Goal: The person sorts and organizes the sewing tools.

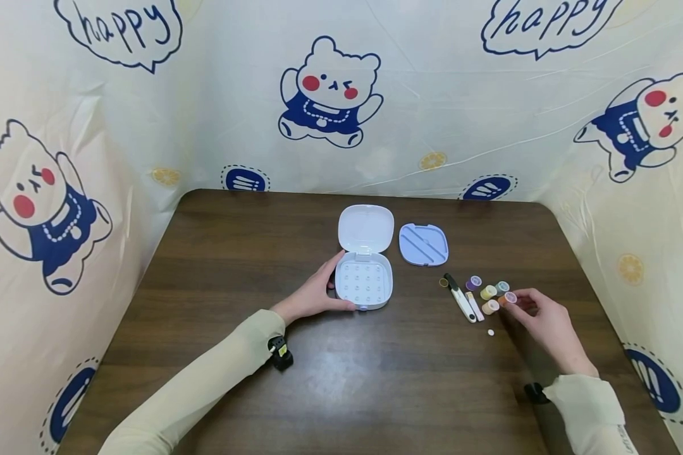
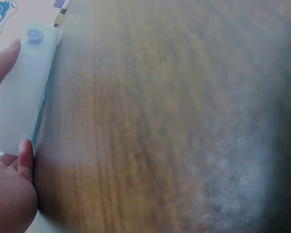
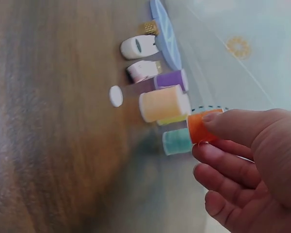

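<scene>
My left hand [image 1: 315, 287] grips the left side of a white plastic case [image 1: 364, 279] in the head view, thumb along the front and fingers behind. The case's hinged lid [image 1: 366, 228] stands open, and rows of small pegs show inside. In the left wrist view the case [image 2: 22, 97] appears side-on. At the right, my right hand [image 1: 546, 319] pinches an orange thread spool [image 3: 203, 127] between thumb and fingers. Close by are a peach spool [image 3: 161, 104], a green spool [image 3: 177, 141], a purple spool [image 1: 473, 283] and a yellow spool [image 1: 488, 292].
A lilac tray [image 1: 424, 244] with a diagonal bar lies right of the lid. Between tray and spools are a gold thimble [image 1: 443, 282], a slim white tool with a dark end [image 1: 460, 299] and a narrow pale strip [image 1: 475, 306]. A small white disc [image 1: 491, 332] lies nearer.
</scene>
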A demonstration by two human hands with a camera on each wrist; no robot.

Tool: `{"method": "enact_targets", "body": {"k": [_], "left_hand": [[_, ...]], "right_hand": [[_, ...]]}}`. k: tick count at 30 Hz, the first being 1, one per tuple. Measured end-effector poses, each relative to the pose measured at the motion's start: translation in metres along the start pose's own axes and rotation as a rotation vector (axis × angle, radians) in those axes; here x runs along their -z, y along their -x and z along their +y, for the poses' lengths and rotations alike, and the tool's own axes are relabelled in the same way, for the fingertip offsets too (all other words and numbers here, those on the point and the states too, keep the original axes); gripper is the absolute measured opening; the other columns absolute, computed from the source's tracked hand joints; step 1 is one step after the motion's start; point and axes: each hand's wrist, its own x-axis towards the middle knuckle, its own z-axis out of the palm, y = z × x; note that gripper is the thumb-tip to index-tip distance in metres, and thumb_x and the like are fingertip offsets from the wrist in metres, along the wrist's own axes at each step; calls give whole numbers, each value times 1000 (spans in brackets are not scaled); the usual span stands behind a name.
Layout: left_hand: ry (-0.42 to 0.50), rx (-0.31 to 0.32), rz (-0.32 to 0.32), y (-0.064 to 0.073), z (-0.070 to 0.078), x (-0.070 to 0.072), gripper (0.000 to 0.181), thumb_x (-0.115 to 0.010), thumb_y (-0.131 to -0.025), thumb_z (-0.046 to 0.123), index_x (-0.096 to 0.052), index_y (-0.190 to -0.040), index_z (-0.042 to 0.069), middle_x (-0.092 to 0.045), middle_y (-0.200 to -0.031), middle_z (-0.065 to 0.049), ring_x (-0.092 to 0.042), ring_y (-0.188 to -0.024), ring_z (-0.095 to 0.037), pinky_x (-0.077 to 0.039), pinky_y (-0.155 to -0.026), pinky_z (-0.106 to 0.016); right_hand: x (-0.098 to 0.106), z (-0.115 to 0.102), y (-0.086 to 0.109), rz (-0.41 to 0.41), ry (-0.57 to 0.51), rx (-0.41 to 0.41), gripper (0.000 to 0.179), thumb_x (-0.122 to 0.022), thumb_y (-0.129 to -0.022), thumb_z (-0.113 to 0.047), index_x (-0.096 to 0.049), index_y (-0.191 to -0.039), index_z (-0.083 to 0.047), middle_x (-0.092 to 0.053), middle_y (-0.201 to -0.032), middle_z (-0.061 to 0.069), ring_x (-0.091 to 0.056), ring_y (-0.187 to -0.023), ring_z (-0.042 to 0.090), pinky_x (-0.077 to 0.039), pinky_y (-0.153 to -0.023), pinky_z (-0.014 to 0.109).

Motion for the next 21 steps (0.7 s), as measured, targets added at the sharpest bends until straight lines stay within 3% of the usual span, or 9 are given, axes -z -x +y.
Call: {"method": "enact_targets", "body": {"k": [5,21], "left_hand": [[1,-5,-1,0,-1,0,124,-92,-78,45,-9,-169,29,-20,-171,-7,-40,-140,-24,-42,-110,-41],[5,-2,2,1,0,0,124,-92,-78,44,-9,-169,28,-20,-171,-7,-38,-143,-25,-39,-114,-44]], "right_hand": [[5,-6,1,36,-4,50,31,-75,-99,-29,-72,-115,-3,-75,-103,14,-65,-88,25,-48,-68,16],[1,-55,-15,-59,-33,109,27,-75,-99,-24,-72,-118,-4,-74,-101,12,-63,-84,25,-52,-65,25]]}}
